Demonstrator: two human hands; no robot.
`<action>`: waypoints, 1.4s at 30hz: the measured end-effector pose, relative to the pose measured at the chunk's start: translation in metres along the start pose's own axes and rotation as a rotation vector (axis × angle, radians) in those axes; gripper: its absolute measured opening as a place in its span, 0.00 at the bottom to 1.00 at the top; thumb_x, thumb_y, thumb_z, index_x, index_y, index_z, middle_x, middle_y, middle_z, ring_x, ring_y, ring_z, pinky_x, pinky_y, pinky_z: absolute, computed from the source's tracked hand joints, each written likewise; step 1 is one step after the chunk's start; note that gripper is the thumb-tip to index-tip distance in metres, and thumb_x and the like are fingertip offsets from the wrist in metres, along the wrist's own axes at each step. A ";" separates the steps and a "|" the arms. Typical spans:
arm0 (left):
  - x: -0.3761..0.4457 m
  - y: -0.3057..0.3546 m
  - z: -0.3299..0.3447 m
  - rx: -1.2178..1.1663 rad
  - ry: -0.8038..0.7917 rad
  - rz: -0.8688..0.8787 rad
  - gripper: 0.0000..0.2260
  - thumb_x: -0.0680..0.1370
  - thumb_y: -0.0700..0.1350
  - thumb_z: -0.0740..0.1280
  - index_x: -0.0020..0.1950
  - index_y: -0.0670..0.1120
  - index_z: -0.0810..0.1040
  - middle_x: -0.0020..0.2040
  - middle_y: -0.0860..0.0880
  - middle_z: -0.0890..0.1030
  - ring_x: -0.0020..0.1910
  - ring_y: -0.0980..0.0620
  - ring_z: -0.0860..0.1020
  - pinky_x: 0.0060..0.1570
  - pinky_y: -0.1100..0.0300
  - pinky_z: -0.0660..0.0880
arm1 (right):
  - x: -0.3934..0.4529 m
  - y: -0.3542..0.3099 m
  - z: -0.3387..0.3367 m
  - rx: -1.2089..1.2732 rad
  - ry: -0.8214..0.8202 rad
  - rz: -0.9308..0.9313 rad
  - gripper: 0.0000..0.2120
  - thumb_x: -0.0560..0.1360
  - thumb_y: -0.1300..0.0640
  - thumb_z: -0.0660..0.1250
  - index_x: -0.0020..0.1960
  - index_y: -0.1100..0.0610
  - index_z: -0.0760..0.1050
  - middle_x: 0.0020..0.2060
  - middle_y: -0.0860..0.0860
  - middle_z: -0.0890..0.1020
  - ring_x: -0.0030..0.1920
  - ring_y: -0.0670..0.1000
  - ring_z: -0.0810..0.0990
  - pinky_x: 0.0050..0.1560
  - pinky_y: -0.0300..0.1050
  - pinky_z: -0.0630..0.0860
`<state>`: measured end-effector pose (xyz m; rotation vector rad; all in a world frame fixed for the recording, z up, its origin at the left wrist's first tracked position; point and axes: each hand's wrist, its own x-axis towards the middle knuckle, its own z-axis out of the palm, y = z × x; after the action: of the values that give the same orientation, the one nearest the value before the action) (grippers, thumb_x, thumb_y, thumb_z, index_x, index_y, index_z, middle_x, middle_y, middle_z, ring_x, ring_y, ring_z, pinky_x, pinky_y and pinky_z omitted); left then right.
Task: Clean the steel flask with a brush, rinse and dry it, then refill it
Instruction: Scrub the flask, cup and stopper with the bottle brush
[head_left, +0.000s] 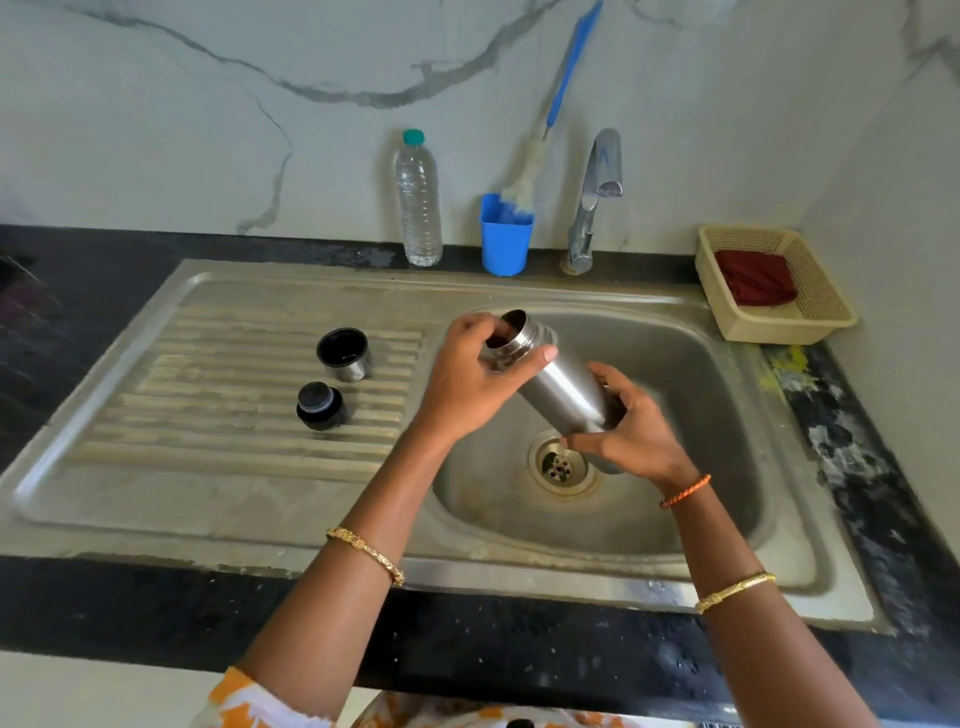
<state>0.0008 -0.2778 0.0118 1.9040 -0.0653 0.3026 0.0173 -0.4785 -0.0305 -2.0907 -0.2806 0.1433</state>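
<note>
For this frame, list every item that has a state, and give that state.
steel flask: open, tilted, held over the sink
left hand: grips flask neck
right hand: holds flask base
cup lid: off, on drainboard
stopper: off, on drainboard
tap: no water running
water bottle: capped, upright
brush: standing in blue cup

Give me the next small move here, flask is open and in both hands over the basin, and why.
Probably free the right hand and reach for the brush standing in the blue cup. The steel flask is held tilted over the sink, left hand near its open mouth; its cup lid and stopper lie on the drainboard, so scrubbing seems next.
</note>
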 end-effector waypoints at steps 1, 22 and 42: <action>-0.001 -0.001 -0.001 -0.059 0.004 -0.009 0.18 0.65 0.62 0.73 0.47 0.53 0.77 0.51 0.48 0.78 0.52 0.50 0.79 0.52 0.51 0.79 | 0.001 -0.003 0.002 0.006 -0.004 0.003 0.38 0.57 0.59 0.80 0.63 0.46 0.70 0.53 0.45 0.76 0.52 0.47 0.76 0.49 0.40 0.76; 0.122 -0.036 -0.008 -0.453 0.264 -0.231 0.19 0.66 0.34 0.78 0.50 0.47 0.76 0.42 0.51 0.82 0.40 0.56 0.81 0.43 0.61 0.79 | 0.136 -0.041 0.045 0.391 -0.196 0.157 0.32 0.64 0.62 0.71 0.67 0.53 0.69 0.60 0.51 0.78 0.61 0.51 0.77 0.59 0.47 0.76; 0.149 -0.062 -0.023 -0.442 0.271 -0.381 0.17 0.64 0.37 0.80 0.49 0.46 0.80 0.40 0.50 0.84 0.37 0.58 0.82 0.36 0.68 0.76 | 0.333 -0.140 -0.007 0.188 0.908 -0.001 0.07 0.73 0.59 0.71 0.47 0.62 0.78 0.36 0.50 0.78 0.37 0.47 0.76 0.45 0.40 0.79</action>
<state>0.1524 -0.2197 -0.0014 1.3883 0.3793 0.2573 0.3204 -0.3302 0.0979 -1.7657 0.2740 -0.7382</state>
